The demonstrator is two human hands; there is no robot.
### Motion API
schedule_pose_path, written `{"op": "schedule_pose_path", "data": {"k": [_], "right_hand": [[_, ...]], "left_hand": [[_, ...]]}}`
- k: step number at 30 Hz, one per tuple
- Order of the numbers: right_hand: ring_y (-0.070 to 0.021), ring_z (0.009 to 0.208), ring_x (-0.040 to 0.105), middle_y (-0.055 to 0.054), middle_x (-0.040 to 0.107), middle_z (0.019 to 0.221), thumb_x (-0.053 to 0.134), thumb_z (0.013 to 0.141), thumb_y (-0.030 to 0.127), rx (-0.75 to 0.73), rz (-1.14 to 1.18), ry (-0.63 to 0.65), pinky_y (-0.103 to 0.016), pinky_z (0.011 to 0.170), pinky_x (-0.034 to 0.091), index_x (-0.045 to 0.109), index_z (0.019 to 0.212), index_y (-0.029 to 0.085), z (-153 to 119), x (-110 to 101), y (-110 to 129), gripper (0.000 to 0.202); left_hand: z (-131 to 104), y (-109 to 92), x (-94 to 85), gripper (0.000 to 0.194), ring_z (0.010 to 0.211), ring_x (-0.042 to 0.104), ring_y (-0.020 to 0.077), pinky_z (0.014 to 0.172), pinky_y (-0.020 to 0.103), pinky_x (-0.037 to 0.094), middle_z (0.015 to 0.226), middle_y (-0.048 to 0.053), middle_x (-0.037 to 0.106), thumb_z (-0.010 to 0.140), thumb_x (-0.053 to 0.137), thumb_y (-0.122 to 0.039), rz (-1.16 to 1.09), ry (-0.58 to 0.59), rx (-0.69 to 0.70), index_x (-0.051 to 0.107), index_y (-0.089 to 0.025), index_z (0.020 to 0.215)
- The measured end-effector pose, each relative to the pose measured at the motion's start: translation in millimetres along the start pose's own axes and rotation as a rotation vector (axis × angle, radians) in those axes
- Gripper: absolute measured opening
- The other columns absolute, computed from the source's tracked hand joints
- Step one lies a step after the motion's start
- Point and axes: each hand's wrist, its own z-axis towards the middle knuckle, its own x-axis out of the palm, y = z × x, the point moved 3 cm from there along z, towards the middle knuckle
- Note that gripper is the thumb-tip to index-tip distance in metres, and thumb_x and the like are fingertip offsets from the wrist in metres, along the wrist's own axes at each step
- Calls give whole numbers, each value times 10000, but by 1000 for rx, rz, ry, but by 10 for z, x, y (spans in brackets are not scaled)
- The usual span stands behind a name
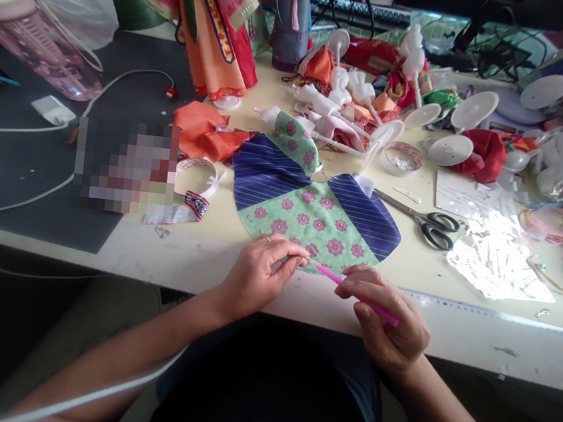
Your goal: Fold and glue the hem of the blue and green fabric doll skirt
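My right hand (388,316) is closed round a slim pink pen-shaped tool (329,274), whose tip points left. That tip meets the fingers of my left hand (265,270), where thumb and forefinger are pinched together. Whatever lies between those fingertips is too small to make out. Just beyond both hands, a rounded piece of fabric (303,223) lies on the table, with green flowered panels and dark blue striped ones. Its far green end is folded over, and a small white tab (365,185) shows at its right side.
Black-handled scissors (426,221) lie right of the fabric. Left are a tape roll (195,176), patterned ribbon (195,206) and orange cloth (204,126). White doll bodies (342,86) and stands crowd the back, beside a dressed figure (214,36). A ruler strip (477,311) runs along the front edge.
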Motion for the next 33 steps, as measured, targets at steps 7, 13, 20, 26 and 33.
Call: {"op": "schedule_pose_path", "data": {"k": [7, 13, 20, 26, 33], "right_hand": [[-212, 828, 584, -96, 609, 879, 511, 831, 12, 2, 7, -2, -459, 762, 506, 593, 1150, 111, -9, -2, -4, 343], [-214, 826, 587, -95, 609, 878, 511, 831, 16, 10, 9, -4, -451, 749, 509, 591, 1161, 120, -15, -1, -6, 356], [-209, 808, 590, -85, 609, 869, 513, 832, 26, 12, 5, -19, -442, 737, 517, 592, 1170, 136, -27, 0, -15, 364], [-209, 796, 596, -82, 618, 854, 508, 850, 56, 12, -11, -31, -444, 732, 528, 597, 1156, 147, -22, 1, -4, 332], [-210, 786, 602, -80, 622, 839, 504, 868, 91, 24, -25, -39, -441, 717, 537, 602, 1142, 158, -19, 1, 2, 298]], "left_hand": [[0, -1, 2, 98, 743, 634, 140, 726, 277, 504, 770, 25, 700, 873, 578, -119, -9, 2, -1, 664, -148, 910], [-4, -3, 12, 96, 740, 636, 139, 730, 276, 504, 759, 14, 704, 876, 576, -124, -16, 14, -7, 659, -158, 911], [3, 2, 6, 95, 741, 643, 139, 727, 270, 506, 758, 13, 708, 879, 577, -133, -16, 20, -15, 661, -164, 911], [4, -4, 2, 98, 743, 656, 143, 724, 270, 515, 762, 18, 711, 877, 579, -138, -6, 17, -9, 666, -169, 912], [11, -10, 1, 109, 749, 661, 141, 722, 262, 519, 768, 20, 710, 876, 578, -132, 6, 13, 2, 673, -171, 912]]}}
